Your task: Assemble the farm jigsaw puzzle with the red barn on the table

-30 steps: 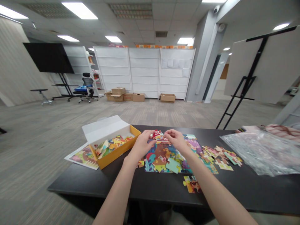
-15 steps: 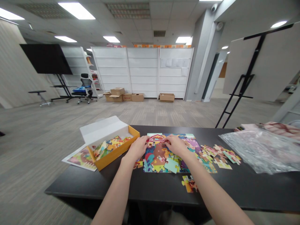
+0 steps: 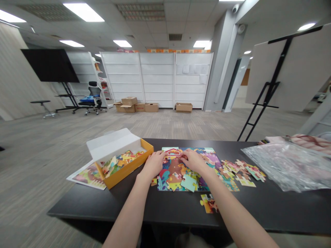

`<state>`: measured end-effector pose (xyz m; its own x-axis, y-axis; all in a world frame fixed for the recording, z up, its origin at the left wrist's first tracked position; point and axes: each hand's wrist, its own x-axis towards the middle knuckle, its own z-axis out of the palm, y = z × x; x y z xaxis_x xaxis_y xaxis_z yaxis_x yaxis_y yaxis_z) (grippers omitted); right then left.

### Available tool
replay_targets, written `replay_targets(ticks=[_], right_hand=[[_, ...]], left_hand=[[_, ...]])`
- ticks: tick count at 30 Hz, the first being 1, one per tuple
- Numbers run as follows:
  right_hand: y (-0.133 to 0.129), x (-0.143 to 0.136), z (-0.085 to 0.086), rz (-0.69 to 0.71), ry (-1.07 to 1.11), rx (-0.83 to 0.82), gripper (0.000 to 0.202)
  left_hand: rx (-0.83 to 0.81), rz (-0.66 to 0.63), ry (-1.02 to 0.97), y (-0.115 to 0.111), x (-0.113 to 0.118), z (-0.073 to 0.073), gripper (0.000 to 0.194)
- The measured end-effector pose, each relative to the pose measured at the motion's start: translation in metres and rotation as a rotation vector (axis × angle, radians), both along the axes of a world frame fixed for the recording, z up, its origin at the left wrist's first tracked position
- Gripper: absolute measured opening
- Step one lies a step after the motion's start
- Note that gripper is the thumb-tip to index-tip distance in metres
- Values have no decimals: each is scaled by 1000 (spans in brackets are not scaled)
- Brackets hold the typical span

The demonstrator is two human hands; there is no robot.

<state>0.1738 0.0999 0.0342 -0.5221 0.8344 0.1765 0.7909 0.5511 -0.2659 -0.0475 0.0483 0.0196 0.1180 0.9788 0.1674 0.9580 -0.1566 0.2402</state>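
Observation:
A colourful puzzle picture [image 3: 165, 175] lies flat on the black table [image 3: 103, 206], with loose pieces on its lower half, one of them a pale green piece [image 3: 188, 183]. My left hand [image 3: 156, 162] rests at its upper left edge, fingertips beside a red-outlined house design [image 3: 173, 152]. My right hand [image 3: 191, 159] is at the right side of that design, fingers pressed together at a puzzle piece; the fingertips are partly hidden. Whether my left fingers grip anything is too small to tell.
An open yellow box [image 3: 124, 172] with puzzle pieces stands at the left, on a printed sheet [image 3: 88, 176]. Loose pieces [image 3: 244, 168] lie at the right, others [image 3: 207, 204] near the front edge. A clear plastic bag [image 3: 289, 165] covers the far right.
My left hand has shifted slightly right and inward over the picture's upper left edge. My right hand has hardly moved.

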Motion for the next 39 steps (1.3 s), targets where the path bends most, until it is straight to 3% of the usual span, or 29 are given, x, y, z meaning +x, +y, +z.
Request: replay_targets(ticks=[15, 23, 33, 39], right_hand=[[0, 0, -2, 11, 5, 1, 21], [-1, 0, 0, 13, -1, -14, 21], [-1, 0, -2, 13, 15, 10, 18], [1, 0, -5, 16, 31, 1, 19]], left_hand=[[-15, 21, 24, -1, 2, 3, 50], [25, 25, 41, -3, 9, 7, 38], [7, -31, 62, 2, 10, -4, 52], [0, -21, 80, 2, 11, 0, 52]])
